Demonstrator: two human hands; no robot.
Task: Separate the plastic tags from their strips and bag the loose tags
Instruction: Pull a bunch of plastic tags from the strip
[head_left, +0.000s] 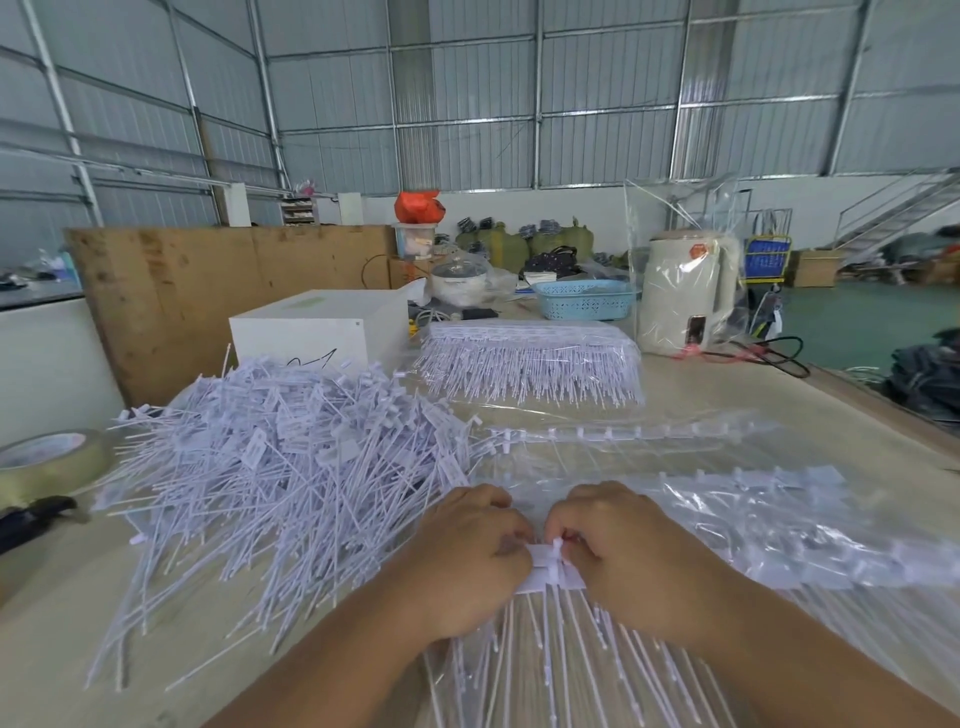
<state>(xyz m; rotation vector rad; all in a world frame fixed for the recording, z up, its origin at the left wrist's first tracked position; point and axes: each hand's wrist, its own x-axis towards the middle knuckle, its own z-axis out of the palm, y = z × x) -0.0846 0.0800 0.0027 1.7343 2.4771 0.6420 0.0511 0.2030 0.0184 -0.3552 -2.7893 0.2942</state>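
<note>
Near the front edge of the worktop (727, 395), I see my left hand (467, 561) and right hand (623, 556) both pinching one strip (550, 564) of tags between curled fingers. Left of them lies a pile of loose tags (280, 457); a bag (779, 525) lies right.

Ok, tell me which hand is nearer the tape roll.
Left. The left hand sits closer to the tape roll at the table's left edge; the right hand is farther right.
</note>
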